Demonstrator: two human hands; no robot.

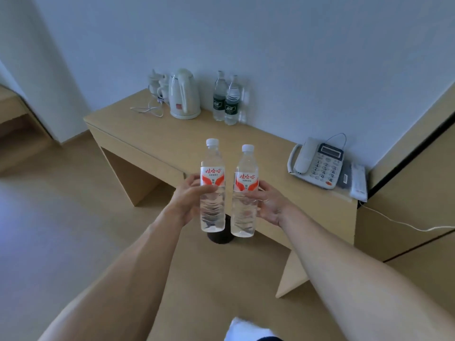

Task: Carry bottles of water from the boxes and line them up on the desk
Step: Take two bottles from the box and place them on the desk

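Both bare arms reach forward. The left hand [188,198] curls round a clear plastic water bottle with a red-and-white label [212,185], and the right hand [267,205] grips a matching second bottle [244,193]. Both bottles stand upright, side by side, in the air in front of the light wooden desk [152,134]. At its far edge stand a white electric kettle [183,94] and two green-labelled water bottles [226,99]; a grey desk telephone [317,163] sits right, against the pale wall.

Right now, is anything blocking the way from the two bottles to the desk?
Nothing visible. The two red-labelled clear water bottles are held upright before the light wooden desk, whose near top is bare.
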